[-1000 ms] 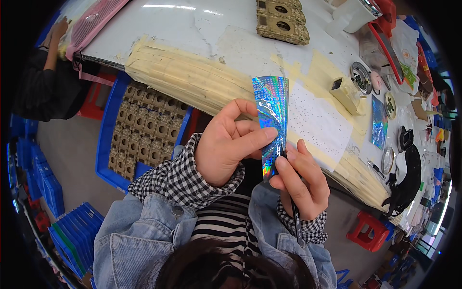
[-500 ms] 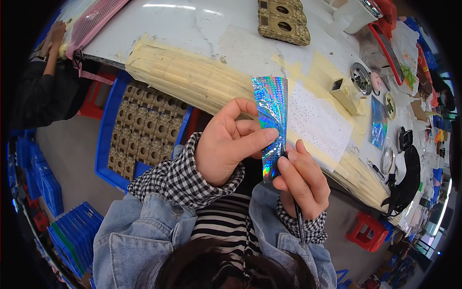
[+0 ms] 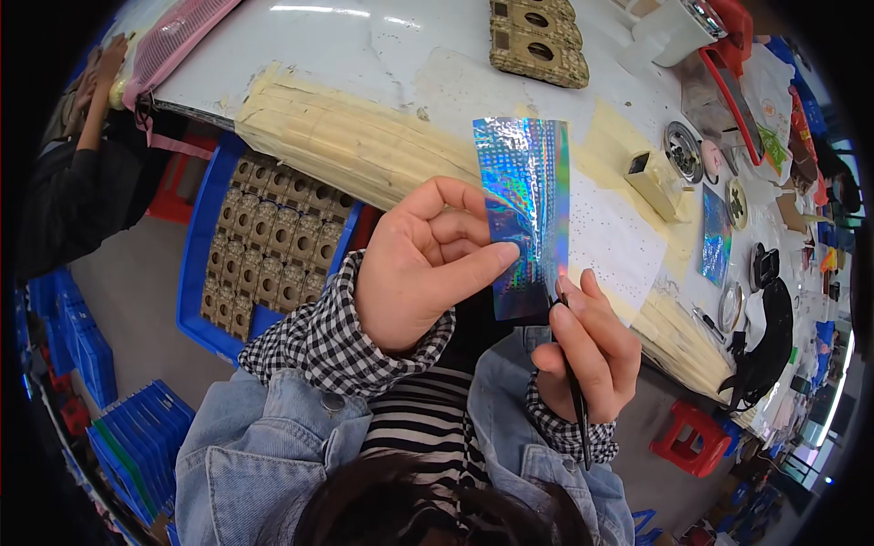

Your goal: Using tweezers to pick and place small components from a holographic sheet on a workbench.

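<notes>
My left hand (image 3: 428, 264) pinches a shiny blue holographic strip (image 3: 525, 205) between thumb and fingers and holds it upright in front of the table edge. My right hand (image 3: 587, 350) sits just below the strip's right lower corner and grips thin black tweezers (image 3: 575, 391), whose tip touches the strip's lower right edge. Both wrists wear checked cuffs under denim sleeves. A white dotted sheet (image 3: 614, 241) lies on the table behind the strip.
A white worktable (image 3: 364, 45) with taped yellowish padding along its edge. A blue crate (image 3: 196, 273) of brown cardboard parts stands below left. More cardboard parts, a second holographic strip (image 3: 715, 237), round tins and tools lie at the right. Another person's arm (image 3: 86, 136) at far left. Red stool (image 3: 692, 441).
The strip has risen slightly and tilted a little more upright in my left hand. My right hand with the tweezers stays at its lower right edge.
</notes>
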Demonstrator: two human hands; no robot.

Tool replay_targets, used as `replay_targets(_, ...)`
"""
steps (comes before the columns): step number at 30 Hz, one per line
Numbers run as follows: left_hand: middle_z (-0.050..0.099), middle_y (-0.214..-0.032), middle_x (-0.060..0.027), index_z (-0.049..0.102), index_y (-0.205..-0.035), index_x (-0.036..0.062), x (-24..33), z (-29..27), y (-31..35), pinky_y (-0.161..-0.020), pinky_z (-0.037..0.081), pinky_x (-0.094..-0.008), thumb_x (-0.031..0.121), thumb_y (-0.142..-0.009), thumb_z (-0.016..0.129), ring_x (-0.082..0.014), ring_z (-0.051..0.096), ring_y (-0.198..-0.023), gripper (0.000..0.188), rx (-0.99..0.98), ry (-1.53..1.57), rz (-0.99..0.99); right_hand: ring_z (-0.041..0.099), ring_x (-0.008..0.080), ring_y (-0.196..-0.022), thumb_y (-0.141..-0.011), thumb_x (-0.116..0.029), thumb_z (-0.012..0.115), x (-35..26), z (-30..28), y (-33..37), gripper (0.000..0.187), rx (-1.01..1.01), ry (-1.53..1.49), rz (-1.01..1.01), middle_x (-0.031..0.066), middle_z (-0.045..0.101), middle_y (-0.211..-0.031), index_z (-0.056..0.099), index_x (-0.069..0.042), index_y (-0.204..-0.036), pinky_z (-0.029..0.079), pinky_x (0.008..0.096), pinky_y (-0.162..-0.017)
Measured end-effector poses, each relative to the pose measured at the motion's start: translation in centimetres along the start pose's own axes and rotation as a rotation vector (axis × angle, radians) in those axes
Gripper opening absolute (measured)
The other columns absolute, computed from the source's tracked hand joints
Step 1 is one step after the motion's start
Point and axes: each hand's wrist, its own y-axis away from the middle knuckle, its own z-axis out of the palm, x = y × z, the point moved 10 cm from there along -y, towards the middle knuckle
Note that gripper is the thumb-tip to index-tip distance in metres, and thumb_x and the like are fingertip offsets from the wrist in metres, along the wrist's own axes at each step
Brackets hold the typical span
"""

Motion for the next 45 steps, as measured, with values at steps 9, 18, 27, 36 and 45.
replay_targets(9,0.065,-0.096,-0.0105,0.049,-0.108,-0.0025,0.1,0.4,0.3,-0.078,0.051,-0.0219,-0.005,-0.082,0.062,-0.0105,0.063,-0.088,0.029,-0.031,-0.029,-0.028,0.064,0.0299,-0.098,-0.074,-0.015,0.075,-0.1,1.2,-0.4,0.037,-0.061,0.006,0.0,0.0133,0.057,-0.106,0.064,-0.001,-0.106,0.051,0.0462,-0.089)
replay_targets(18,0.066,-0.093,-0.0125,0.039,-0.118,-0.001,0.2,0.2,0.5,-0.078,0.05,-0.0229,-0.006,-0.082,0.062,-0.0115,0.063,-0.087,0.043,0.003,0.0,-0.05,0.064,0.0297,-0.098,-0.073,-0.014,0.075,-0.1,1.6,-0.4,0.036,-0.085,0.007,0.021,0.0131,0.058,-0.106,0.065,-0.001,-0.105,0.05,0.0453,-0.09)
replay_targets(27,0.066,-0.091,-0.0126,0.036,-0.118,-0.0004,-0.2,0.1,0.6,-0.076,0.051,-0.0237,-0.005,-0.082,0.062,-0.013,0.063,-0.086,0.045,0.006,0.074,-0.082,0.064,0.028,-0.099,-0.073,-0.013,0.075,-0.1,1.5,-0.7,0.035,-0.092,-0.004,0.052,0.0123,0.058,-0.105,0.066,-0.001,-0.105,0.05,0.0452,-0.092)
replay_targets(36,0.066,-0.09,-0.0132,0.037,-0.115,0.0008,-0.4,-0.3,0.7,-0.076,0.051,-0.0241,-0.004,-0.083,0.062,-0.0139,0.064,-0.086,0.041,0.021,0.049,-0.071,0.064,0.0261,-0.099,-0.073,-0.014,0.075,-0.1,1.8,-0.8,0.035,-0.123,-0.001,0.075,0.0118,0.058,-0.102,0.066,-0.001,-0.104,0.05,0.0439,-0.091)
replay_targets(45,0.066,-0.091,-0.0139,0.037,-0.115,0.0011,-0.7,-0.5,0.7,-0.076,0.051,-0.0243,-0.003,-0.083,0.062,-0.0142,0.064,-0.086,0.041,0.023,0.066,-0.092,0.064,0.0274,-0.098,-0.074,-0.014,0.074,-0.1,1.8,-0.4,0.034,-0.082,-0.009,0.035,0.0129,0.058,-0.103,0.066,-0.001,-0.104,0.051,0.0442,-0.091)
